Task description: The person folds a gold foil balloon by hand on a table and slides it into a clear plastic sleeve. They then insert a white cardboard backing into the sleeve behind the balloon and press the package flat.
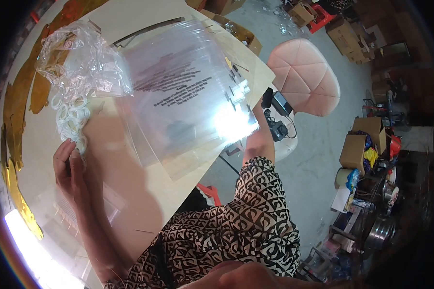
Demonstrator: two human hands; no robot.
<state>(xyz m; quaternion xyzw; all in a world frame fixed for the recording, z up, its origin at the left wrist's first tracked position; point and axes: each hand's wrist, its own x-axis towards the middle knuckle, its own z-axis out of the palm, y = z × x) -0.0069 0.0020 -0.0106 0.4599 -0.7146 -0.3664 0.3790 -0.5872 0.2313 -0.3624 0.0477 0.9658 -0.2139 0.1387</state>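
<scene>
At the left of the table, my left hand (70,167) has its fingers bent together at the lower end of a bunch of white rings (73,118), apparently gripping one. The contact is partly hidden by the fingers. Above the rings lies a crumpled clear plastic bag (87,60). A stack of flat clear plastic bags (173,115) with printed warning text covers the middle of the table. My right forearm (259,142) reaches past the table's right corner toward black devices on a chair; the fingers of my right hand are hidden there.
A pink padded chair (304,72) stands beyond the table (125,188), bearing a black device with a screen (281,103) and a black corded item (277,128). Cardboard boxes (354,153) and clutter line the right side. Gold foil strips (13,130) edge the table's left.
</scene>
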